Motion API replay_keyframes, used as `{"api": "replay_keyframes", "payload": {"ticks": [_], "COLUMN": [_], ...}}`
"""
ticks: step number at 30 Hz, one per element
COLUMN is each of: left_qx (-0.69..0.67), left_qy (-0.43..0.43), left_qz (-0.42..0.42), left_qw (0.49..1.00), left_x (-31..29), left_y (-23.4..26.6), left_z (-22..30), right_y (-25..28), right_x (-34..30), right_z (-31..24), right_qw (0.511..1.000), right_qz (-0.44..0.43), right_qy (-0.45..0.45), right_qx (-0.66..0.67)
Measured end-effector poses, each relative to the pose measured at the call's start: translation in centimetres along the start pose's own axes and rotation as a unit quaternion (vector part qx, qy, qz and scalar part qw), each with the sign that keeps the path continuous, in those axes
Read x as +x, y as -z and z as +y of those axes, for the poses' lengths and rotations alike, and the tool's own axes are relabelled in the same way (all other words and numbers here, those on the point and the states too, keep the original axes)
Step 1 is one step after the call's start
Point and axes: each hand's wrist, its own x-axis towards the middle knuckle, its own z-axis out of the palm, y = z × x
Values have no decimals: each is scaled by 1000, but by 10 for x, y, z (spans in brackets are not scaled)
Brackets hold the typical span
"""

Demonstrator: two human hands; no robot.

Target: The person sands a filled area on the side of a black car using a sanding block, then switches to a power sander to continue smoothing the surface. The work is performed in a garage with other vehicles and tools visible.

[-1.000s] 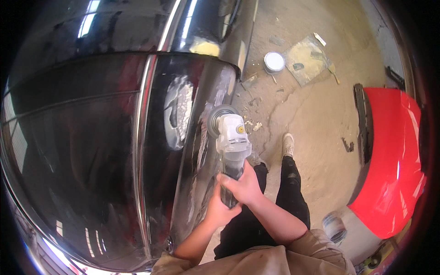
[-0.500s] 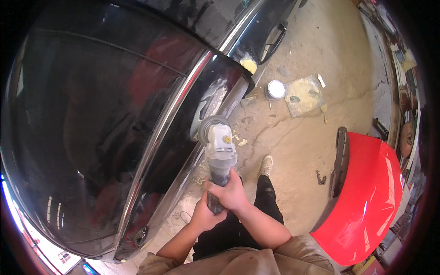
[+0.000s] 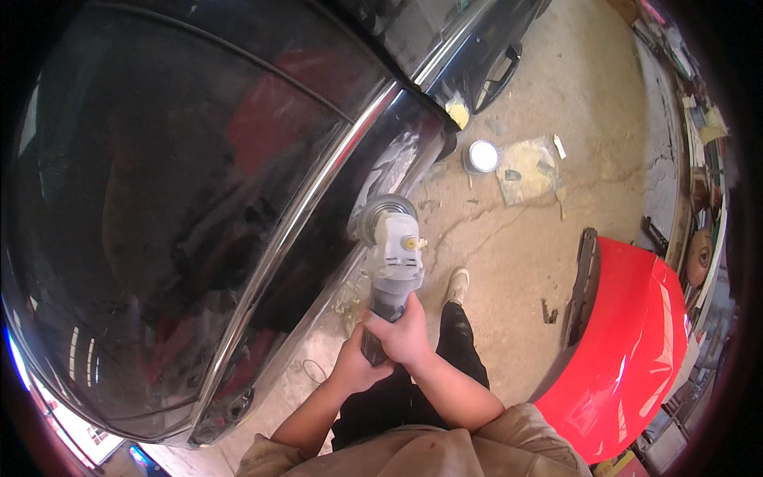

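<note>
Both my hands are wrapped round the dark handle of an angle grinder (image 3: 396, 250), whose grey head has a yellow button. My right hand (image 3: 404, 330) grips it higher up, near the grey collar. My left hand (image 3: 358, 366) closes round the rear end, just below the right. The grinder's round disc (image 3: 377, 211) lies against or very close to the lower side of a black car (image 3: 262, 199); I cannot tell if it touches. Just beyond the disc, a bare, scuffed patch (image 3: 393, 165) shows on the body. Pale flakes lie on the floor beside it.
A can with a white top (image 3: 482, 157) stands beside a stained board (image 3: 528, 171) on the concrete floor. At the right lies a red car panel (image 3: 628, 342) with a dark strip (image 3: 582, 286) along it. A door handle (image 3: 501, 77) juts from the car farther off.
The grinder and both hands have shifted slightly to the right in view. The car also sits a little farther right and lower, while the red panel appears farther left.
</note>
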Motion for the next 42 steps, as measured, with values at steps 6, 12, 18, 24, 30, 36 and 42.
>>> {"api": "replay_keyframes", "payload": {"ticks": [6, 12, 18, 24, 30, 36, 42], "left_qx": [-15, 26, -42, -19, -4, -7, -64], "left_qy": [-95, -108, -51, -111, -130, -121, -124], "left_qz": [3, 14, -10, -3, 4, 37, 26], "left_qw": [995, 994, 998, 994, 991, 992, 990], "left_x": [8, 14, 22, 23, 31, 29, 33], "left_y": [-4, -6, -8, -15, -15, -19, -31], "left_z": [8, 14, 18, 30, 40, 52, 61], "right_y": [5, 8, 15, 16, 20, 20, 29], "right_x": [7, 13, 22, 20, 30, 31, 32], "right_z": [-8, -9, -12, -27, -39, -52, -60], "right_qw": [998, 999, 999, 993, 998, 998, 984], "right_qz": [-24, -24, -8, -20, -18, -13, -26], "right_qy": [-5, 12, 38, 19, 10, 7, -47], "right_qx": [-56, -28, 5, -116, -60, -56, -171]}}
